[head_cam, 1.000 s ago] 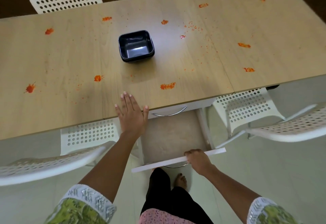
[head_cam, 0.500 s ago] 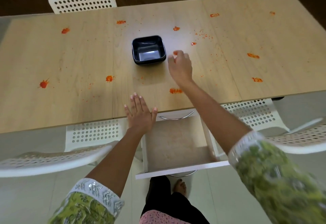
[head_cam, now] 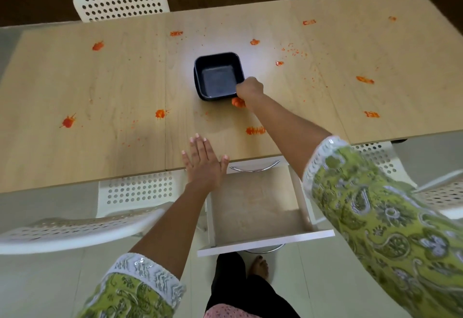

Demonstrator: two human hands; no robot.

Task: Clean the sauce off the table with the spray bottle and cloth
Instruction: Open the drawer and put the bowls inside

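Note:
Orange sauce splatters dot the light wooden table (head_cam: 100,147), among them a streak (head_cam: 255,130) near the front edge and a blot (head_cam: 68,121) at the left. A black square bowl (head_cam: 217,75) sits mid-table. My right hand (head_cam: 249,90) is closed on the bowl's near right corner, just above a sauce spot (head_cam: 238,102). My left hand (head_cam: 203,161) lies flat with fingers spread on the table's front edge. No spray bottle or cloth is in view.
Below the table's front edge a white drawer (head_cam: 265,241) stands pulled out, with nothing visible inside. White perforated chairs stand at the far side (head_cam: 120,1) and at the near left (head_cam: 75,227) and near right (head_cam: 446,192). My foot (head_cam: 260,266) is on the pale floor.
My right hand left the drawer front, reached over the table and closed on the bowl's corner. The left hand stayed flat on the table edge. The drawer stays open.

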